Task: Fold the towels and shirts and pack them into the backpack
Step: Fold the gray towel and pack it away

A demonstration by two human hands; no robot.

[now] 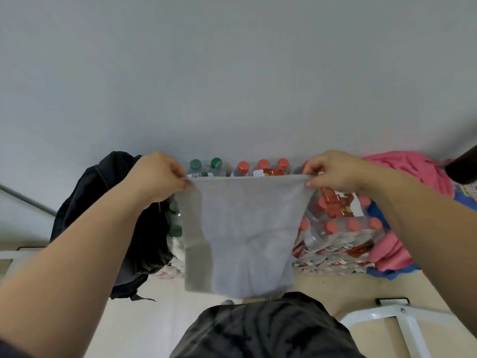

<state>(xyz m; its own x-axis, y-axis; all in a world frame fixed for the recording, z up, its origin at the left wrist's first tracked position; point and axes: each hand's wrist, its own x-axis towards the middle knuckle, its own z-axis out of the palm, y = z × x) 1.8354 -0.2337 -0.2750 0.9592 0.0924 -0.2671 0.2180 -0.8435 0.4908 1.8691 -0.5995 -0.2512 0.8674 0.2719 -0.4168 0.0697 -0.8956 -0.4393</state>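
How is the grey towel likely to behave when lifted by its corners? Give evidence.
Probably floppy: the grey towel hangs in soft folds below the left hand and right hand, which pinch its top corners. Likely light: fingertip pinches alone hold it up.

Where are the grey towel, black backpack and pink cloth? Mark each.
grey towel (242, 228), head view, middle of hanging cloth.
black backpack (103, 192), head view, its upper body.
pink cloth (413, 169), head view, top of the heap.

No legible text; bottle labels blurred.
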